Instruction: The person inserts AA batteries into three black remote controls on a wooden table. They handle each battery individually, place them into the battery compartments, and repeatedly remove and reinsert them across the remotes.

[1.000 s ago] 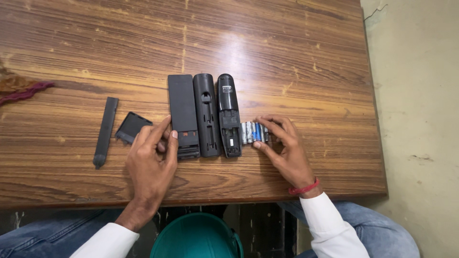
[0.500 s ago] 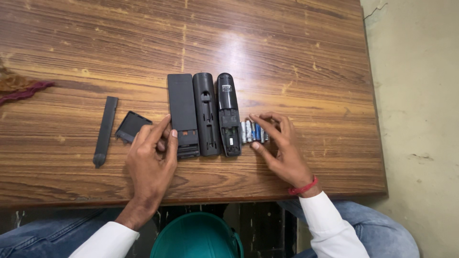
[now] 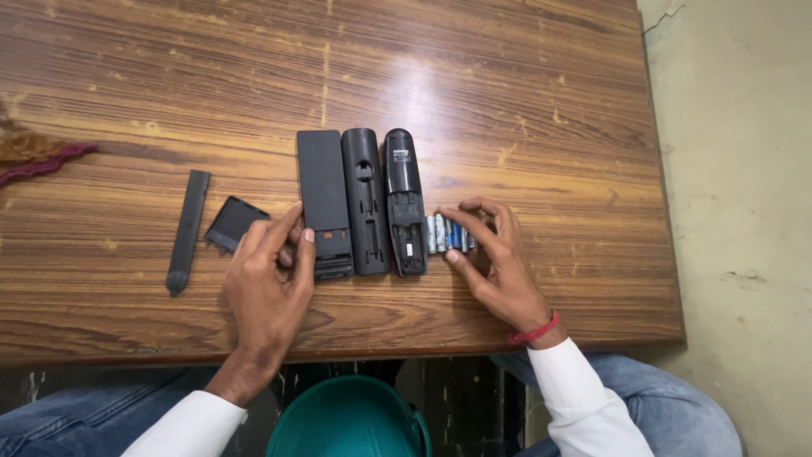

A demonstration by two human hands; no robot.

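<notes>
Three black remote controls lie face down side by side on the wooden table (image 3: 507, 85): a flat rectangular one (image 3: 322, 186), a rounded one (image 3: 365, 199), and a glossy one (image 3: 404, 190) with its battery bay uncovered. A row of several small batteries (image 3: 441, 234) lies just right of the glossy remote. My right hand (image 3: 497, 262) pinches the batteries between thumb and fingers. My left hand (image 3: 266, 283) rests on the table with a finger and thumb touching the lower left of the flat remote.
A long narrow black battery cover (image 3: 186, 231) and a small square black cover (image 3: 233, 224) lie left of the remotes. A reddish cloth (image 3: 38, 156) sits at the table's left edge. A green helmet (image 3: 351, 419) is below the near edge, between my knees.
My right hand has slid slightly left along the batteries, the fingers closing in on them. The left hand and the remotes have not moved.
</notes>
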